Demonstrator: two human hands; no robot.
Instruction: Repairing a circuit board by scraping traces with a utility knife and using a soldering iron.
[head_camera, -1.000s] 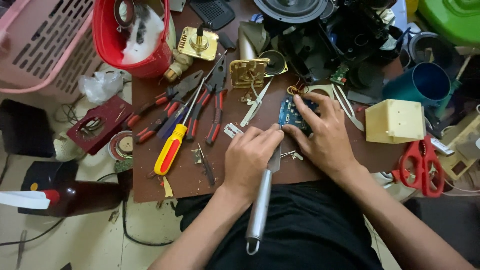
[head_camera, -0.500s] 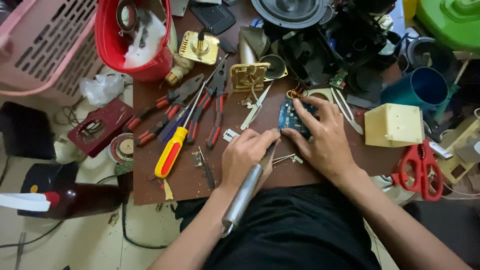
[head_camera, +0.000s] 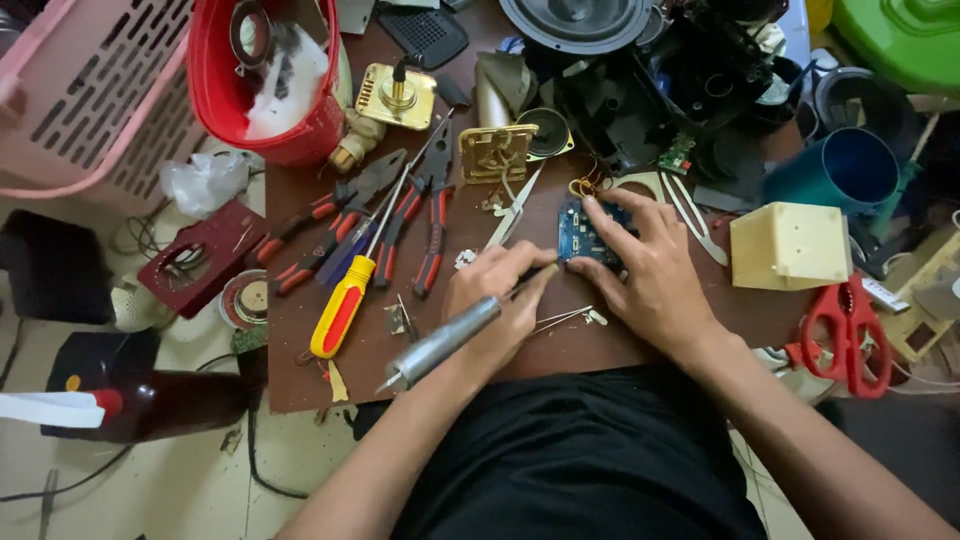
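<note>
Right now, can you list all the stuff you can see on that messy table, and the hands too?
circuit board: one, blue, table middle, under the right hand
soldering iron: one, grey, in the left hand
screwdriver: one, yellow and red, left of the hands
pliers: several, red-handled, beside the screwdriver
bucket: one, red, upper left
basket: one, pink, far left
box: one, cream, right
scissors: one, red, right edge
left hand: gripping the iron
right hand: pressing on the board

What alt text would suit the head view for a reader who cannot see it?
A person's left hand holds a grey soldering iron with its tip toward a small blue circuit board, which the right hand steadies on a cluttered brown worktable. Pliers and a yellow-handled screwdriver lie nearby.
</note>
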